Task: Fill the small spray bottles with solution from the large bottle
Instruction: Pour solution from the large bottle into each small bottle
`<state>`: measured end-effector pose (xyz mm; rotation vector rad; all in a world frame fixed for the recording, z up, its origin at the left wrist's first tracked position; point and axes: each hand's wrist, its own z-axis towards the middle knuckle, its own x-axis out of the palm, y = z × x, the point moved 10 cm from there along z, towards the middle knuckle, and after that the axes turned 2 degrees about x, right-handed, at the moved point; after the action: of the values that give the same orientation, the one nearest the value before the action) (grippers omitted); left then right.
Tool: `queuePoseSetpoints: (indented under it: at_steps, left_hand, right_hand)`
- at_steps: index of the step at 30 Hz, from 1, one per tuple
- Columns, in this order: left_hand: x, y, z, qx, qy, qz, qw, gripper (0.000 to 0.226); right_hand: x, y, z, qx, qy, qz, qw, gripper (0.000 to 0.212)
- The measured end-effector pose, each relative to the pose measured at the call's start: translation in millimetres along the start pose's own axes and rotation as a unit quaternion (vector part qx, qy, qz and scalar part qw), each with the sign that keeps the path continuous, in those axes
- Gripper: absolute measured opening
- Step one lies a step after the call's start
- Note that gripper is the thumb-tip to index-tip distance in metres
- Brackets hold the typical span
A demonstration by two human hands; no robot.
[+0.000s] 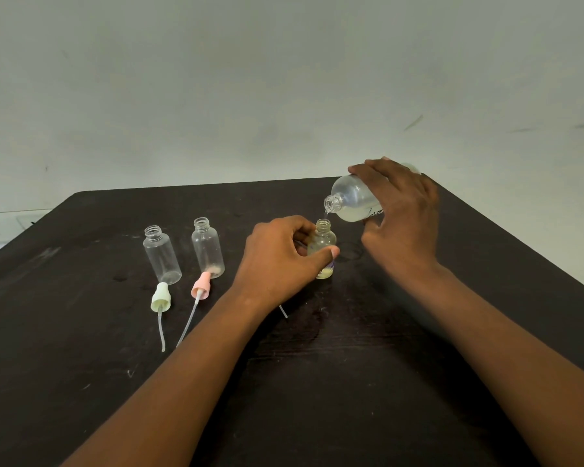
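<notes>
Against a pale wall, on the dark table [81, 332], our left hand [277, 261] grips the small spray bottle [323, 251] right of centre while our right hand [402, 210] holds the large bottle [353, 198] tipped over its mouth, so we judge pouring underway; next we must level off before overflow.

Head cam, looks fwd and down, close over dark table [81, 332], wall [216, 79] behind
</notes>
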<state>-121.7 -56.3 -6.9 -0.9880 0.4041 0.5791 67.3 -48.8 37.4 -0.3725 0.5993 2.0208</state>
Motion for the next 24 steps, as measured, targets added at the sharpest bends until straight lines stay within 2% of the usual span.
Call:
queuePoseSetpoints:
  at_steps: [24]
  left_hand:
    - [-0.8, 0.5, 0.4, 0.003, -0.003, 0.01, 1.0, 0.039]
  right_hand:
    - [0.0, 1.4, -0.8, -0.006, -0.003, -0.005, 1.0, 0.082]
